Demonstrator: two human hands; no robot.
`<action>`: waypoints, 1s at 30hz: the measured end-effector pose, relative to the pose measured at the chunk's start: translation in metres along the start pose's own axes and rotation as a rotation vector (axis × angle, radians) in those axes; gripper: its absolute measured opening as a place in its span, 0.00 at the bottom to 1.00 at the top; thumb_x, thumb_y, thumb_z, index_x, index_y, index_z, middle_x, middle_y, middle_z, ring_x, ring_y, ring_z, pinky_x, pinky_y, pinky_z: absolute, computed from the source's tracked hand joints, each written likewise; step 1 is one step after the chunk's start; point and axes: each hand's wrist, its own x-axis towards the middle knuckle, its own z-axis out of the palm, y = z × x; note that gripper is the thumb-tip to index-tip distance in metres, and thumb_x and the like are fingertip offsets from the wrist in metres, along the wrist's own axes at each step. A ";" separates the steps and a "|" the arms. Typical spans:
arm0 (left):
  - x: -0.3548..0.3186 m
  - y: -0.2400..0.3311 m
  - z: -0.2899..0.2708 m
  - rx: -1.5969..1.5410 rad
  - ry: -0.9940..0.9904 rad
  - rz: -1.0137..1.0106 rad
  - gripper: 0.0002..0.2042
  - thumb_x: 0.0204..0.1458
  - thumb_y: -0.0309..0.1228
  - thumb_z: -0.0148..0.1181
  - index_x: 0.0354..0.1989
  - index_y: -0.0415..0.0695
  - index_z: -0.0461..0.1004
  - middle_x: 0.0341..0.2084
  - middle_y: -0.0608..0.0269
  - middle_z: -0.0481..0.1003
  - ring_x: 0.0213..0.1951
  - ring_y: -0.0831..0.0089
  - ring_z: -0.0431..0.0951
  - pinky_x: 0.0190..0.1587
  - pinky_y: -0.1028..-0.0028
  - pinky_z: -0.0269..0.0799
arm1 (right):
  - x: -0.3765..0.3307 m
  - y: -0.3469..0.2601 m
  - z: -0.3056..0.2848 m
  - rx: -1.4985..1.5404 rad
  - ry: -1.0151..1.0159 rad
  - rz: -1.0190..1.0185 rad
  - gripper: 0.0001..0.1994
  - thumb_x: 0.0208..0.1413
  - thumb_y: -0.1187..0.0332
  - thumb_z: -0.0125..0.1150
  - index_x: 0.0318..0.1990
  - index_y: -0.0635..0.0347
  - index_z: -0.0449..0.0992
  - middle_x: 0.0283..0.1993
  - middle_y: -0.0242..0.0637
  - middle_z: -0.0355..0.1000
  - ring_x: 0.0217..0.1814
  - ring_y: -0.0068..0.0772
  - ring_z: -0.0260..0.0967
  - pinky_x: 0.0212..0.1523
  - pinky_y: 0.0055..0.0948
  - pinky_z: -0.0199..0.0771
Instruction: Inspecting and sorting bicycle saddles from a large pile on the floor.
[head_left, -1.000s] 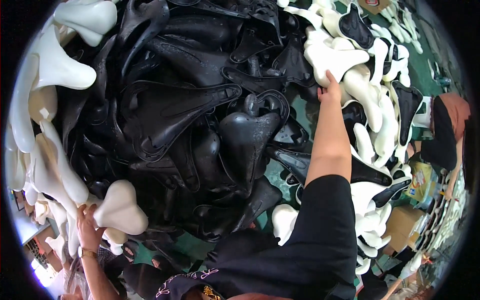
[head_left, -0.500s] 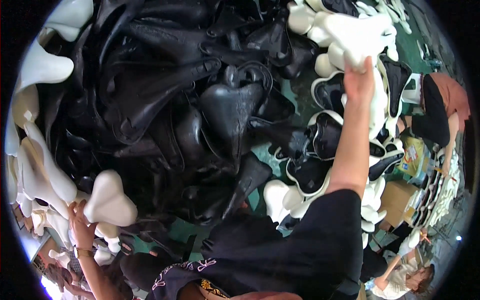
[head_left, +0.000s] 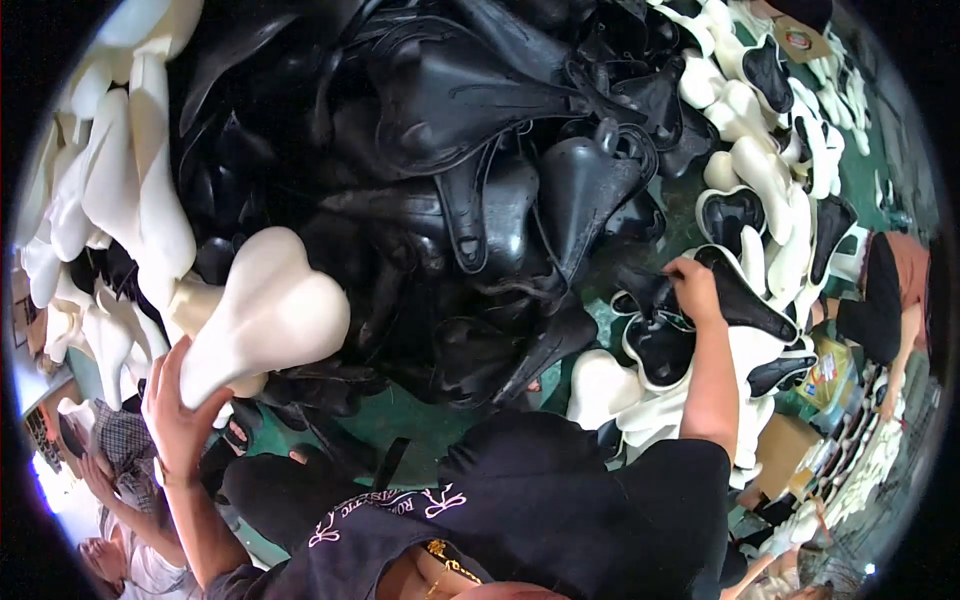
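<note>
In my left hand (head_left: 185,405), at the lower left, is a cream foam bicycle saddle pad (head_left: 275,305), gripped at its narrow nose with the wide end pointing up and away. My right hand (head_left: 697,292) is at the right, fingers pinched at the end of a black plastic saddle shell (head_left: 643,283). Its fingertips are partly hidden, so the exact grip is unclear. Close beside that hand lies a pale-rimmed saddle (head_left: 745,305) with its black underside up. Between my hands spreads a large heap of black saddle shells (head_left: 450,100).
Cream saddle pads (head_left: 135,190) pile up along the left edge. More pale saddles (head_left: 765,165) lie heaped at the right on a green floor (head_left: 410,400). A cardboard box (head_left: 785,455) and a yellow package (head_left: 828,372) stand at the right. Other people work at both sides.
My right hand has released a white saddle pad at the far right pile and come nearer, to a black shell. My left hand has closed on the cream pad and lifted it. The view has shifted.
</note>
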 end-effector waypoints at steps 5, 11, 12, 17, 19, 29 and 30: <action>-0.064 -0.031 0.025 -0.954 0.064 -0.239 0.39 0.43 0.44 0.69 0.60 0.35 0.61 0.52 0.55 0.69 0.51 0.67 0.70 0.54 0.70 0.65 | -0.021 -0.079 -0.030 0.594 0.119 0.220 0.10 0.54 0.81 0.53 0.42 0.62 0.77 0.42 0.31 0.76 0.44 0.26 0.72 0.46 0.25 0.71; -0.091 -0.025 0.081 -1.930 -0.470 -0.430 0.41 0.45 0.42 0.57 0.65 0.35 0.48 0.39 0.48 0.72 0.23 0.67 0.76 0.18 0.76 0.72 | -0.031 -0.158 0.029 1.304 0.286 0.610 0.22 0.58 0.63 0.58 0.55 0.67 0.66 0.49 0.42 0.72 0.48 0.36 0.72 0.50 0.32 0.71; -0.094 -0.023 0.080 -1.932 -0.536 -0.428 0.41 0.44 0.41 0.58 0.65 0.34 0.49 0.38 0.48 0.72 0.23 0.66 0.76 0.17 0.75 0.73 | -0.035 -0.165 0.041 1.358 0.318 0.562 0.24 0.56 0.60 0.60 0.54 0.68 0.66 0.49 0.42 0.72 0.47 0.36 0.73 0.48 0.32 0.72; -0.131 -0.049 0.063 -1.937 -0.666 -0.493 0.42 0.40 0.42 0.63 0.63 0.34 0.53 0.40 0.48 0.73 0.27 0.68 0.77 0.25 0.77 0.74 | -0.094 -0.212 0.128 0.943 0.211 0.707 0.32 0.56 0.53 0.59 0.59 0.71 0.61 0.57 0.46 0.67 0.57 0.36 0.64 0.53 0.36 0.66; -0.137 -0.048 0.050 -1.886 -0.554 -0.400 0.39 0.47 0.43 0.59 0.66 0.40 0.50 0.43 0.51 0.72 0.28 0.72 0.76 0.23 0.79 0.71 | -0.129 -0.237 0.160 1.167 0.186 0.940 0.38 0.56 0.50 0.57 0.64 0.72 0.54 0.62 0.47 0.61 0.61 0.38 0.60 0.58 0.36 0.62; -0.223 -0.092 -0.012 -1.910 -0.262 -0.064 0.33 0.50 0.37 0.55 0.64 0.40 0.54 0.45 0.55 0.70 0.31 0.74 0.73 0.30 0.79 0.70 | -0.231 -0.399 0.133 1.171 -0.782 0.512 0.23 0.58 0.59 0.58 0.54 0.68 0.67 0.49 0.38 0.72 0.51 0.34 0.70 0.51 0.39 0.68; -0.232 -0.096 -0.016 -1.953 -0.258 -0.017 0.34 0.47 0.34 0.56 0.65 0.39 0.54 0.46 0.55 0.70 0.32 0.73 0.73 0.32 0.77 0.70 | -0.248 -0.420 0.116 1.104 -0.873 0.443 0.25 0.56 0.58 0.59 0.55 0.69 0.67 0.50 0.41 0.72 0.51 0.37 0.71 0.49 0.36 0.70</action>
